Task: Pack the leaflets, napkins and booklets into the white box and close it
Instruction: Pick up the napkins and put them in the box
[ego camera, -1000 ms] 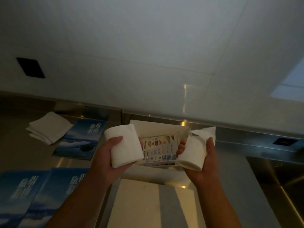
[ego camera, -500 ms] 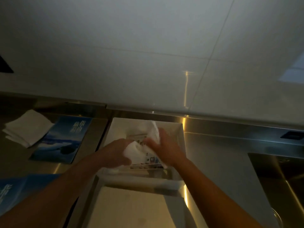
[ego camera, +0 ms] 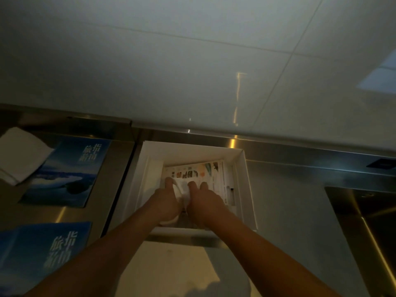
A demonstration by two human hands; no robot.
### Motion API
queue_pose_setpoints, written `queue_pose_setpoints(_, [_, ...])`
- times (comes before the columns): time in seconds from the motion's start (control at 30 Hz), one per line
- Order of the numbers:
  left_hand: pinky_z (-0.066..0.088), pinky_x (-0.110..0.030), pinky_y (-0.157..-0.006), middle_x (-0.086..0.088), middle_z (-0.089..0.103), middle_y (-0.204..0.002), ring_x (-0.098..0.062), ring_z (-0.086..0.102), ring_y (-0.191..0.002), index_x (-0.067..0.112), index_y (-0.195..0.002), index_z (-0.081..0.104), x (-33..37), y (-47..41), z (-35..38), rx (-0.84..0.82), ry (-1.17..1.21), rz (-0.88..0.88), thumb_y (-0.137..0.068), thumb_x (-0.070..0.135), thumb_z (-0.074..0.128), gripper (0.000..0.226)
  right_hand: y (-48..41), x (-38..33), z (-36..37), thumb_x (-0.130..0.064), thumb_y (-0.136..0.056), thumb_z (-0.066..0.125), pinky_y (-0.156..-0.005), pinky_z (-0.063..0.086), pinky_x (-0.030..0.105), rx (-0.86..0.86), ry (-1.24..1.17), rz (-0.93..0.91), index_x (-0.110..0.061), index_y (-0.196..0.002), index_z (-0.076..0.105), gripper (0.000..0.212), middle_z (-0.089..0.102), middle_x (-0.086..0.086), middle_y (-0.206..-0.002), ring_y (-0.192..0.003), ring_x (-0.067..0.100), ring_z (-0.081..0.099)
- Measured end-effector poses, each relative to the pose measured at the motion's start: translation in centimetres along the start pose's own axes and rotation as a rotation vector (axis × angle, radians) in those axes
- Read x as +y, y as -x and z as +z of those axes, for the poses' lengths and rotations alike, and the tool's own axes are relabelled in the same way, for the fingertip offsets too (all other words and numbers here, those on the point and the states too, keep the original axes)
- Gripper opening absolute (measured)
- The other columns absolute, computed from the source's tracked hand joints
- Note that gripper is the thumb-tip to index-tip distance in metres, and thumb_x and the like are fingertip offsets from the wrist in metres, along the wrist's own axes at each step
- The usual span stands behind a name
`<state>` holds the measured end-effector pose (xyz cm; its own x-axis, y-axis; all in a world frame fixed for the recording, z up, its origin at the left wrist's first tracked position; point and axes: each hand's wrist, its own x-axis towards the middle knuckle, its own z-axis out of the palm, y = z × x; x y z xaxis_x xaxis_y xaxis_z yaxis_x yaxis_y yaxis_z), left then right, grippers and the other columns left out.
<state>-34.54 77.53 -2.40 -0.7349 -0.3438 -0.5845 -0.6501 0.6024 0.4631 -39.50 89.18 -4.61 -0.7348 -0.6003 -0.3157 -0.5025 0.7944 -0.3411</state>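
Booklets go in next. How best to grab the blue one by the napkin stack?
Probably its right long edge, from the right: the booklet lies flat, its upper-left corner tucked under the napkins, while that edge is bare on the counter.

Two bare forearms enter from the bottom edge, with no sleeve, cuff or glove on the stretch that shows. The left hand [ego camera: 166,202] and the right hand [ego camera: 205,203] are bare too; no ring, watch or band can be made out at either wrist, though the light is dim and small details may be lost in the shadow
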Motion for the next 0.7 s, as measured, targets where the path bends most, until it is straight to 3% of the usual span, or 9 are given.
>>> queue_pose_setpoints(0.13, [0.041, -0.036, -0.084, -0.02, 0.044, -0.134, -0.031, 0.051, -0.114, 0.02, -0.143, -0.002, -0.1, -0.6, 0.6, 0.026, 0.17, -0.187, -0.082, 0.038, 0.06, 0.089, -0.5, -1.1, -0.3, -0.034, -0.084, 0.06, -0.072, 0.042, 0.038, -0.023, -0.008, 0.026, -0.02, -0.123, 0.035, 0.048, 0.05, 0.012, -0.113, -0.094, 0.03, 0.056])
queue_pose_setpoints(0.27, [0.042, -0.034, -0.074, -0.017, 0.053, -0.124, -0.031, 0.056, -0.107, 0.013, -0.136, 0.018, -0.4, -0.3, -0.2, 0.116, 0.138, -0.163, -0.083, 0.033, 0.06, 0.071, -0.8, -1.8, -1.0, -0.027, -0.085, 0.059, -0.069, 0.039, 0.035, -0.047, 0.017, 0.017, -0.017, -0.123, 0.04, 0.043, 0.054, 0.011, -0.112, -0.094, 0.029, 0.057])
queue_pose_setpoints(0.4, [0.042, -0.033, -0.07, -0.016, 0.055, -0.123, -0.03, 0.056, -0.103, 0.007, -0.129, 0.034, -0.6, 0.1, -1.7, 0.13, 0.165, -0.23, -0.085, 0.037, 0.057, 0.057, -0.8, -2.2, -1.4, -0.025, -0.085, 0.062, -0.065, 0.037, 0.032, -0.062, 0.027, 0.008, -0.018, -0.128, 0.038, 0.05, 0.056, 0.009, -0.111, -0.082, 0.02, 0.049])
queue_pose_setpoints(0.53, [0.041, -0.031, -0.069, -0.015, 0.061, -0.115, -0.024, 0.054, -0.088, 0.005, -0.118, 0.054, -0.3, 0.7, -1.7, 0.087, 0.1, -0.248, -0.092, 0.034, 0.047, 0.04, -0.9, -3.0, -1.6, -0.025, -0.082, 0.064, -0.074, 0.044, 0.038, -0.096, 0.074, -0.064, -0.015, -0.126, 0.039, 0.052, 0.057, 0.01, -0.112, -0.095, 0.027, 0.057])
queue_pose_setpoints(0.6, [0.045, -0.032, -0.074, -0.017, 0.061, -0.115, -0.027, 0.057, -0.094, 0.003, -0.115, 0.056, -0.3, 0.8, -1.9, 0.077, 0.013, -0.24, -0.094, 0.029, 0.042, 0.037, -0.9, -3.3, -1.6, -0.025, -0.082, 0.065, -0.08, 0.047, 0.04, -0.121, 0.092, -0.103, -0.014, -0.127, 0.039, 0.054, 0.055, 0.011, -0.114, -0.099, 0.028, 0.057])
queue_pose_setpoints(0.7, [0.053, -0.037, -0.083, -0.022, 0.061, -0.114, -0.035, 0.062, -0.1, -0.003, -0.114, 0.056, -0.6, 0.7, -2.6, 0.022, 0.078, -0.251, -0.093, 0.018, 0.041, 0.033, -0.9, -3.1, -2.1, -0.021, -0.081, 0.068, -0.086, 0.049, 0.041, -0.161, 0.091, -0.141, -0.014, -0.13, 0.038, 0.058, 0.055, 0.011, -0.12, -0.104, 0.029, 0.057])
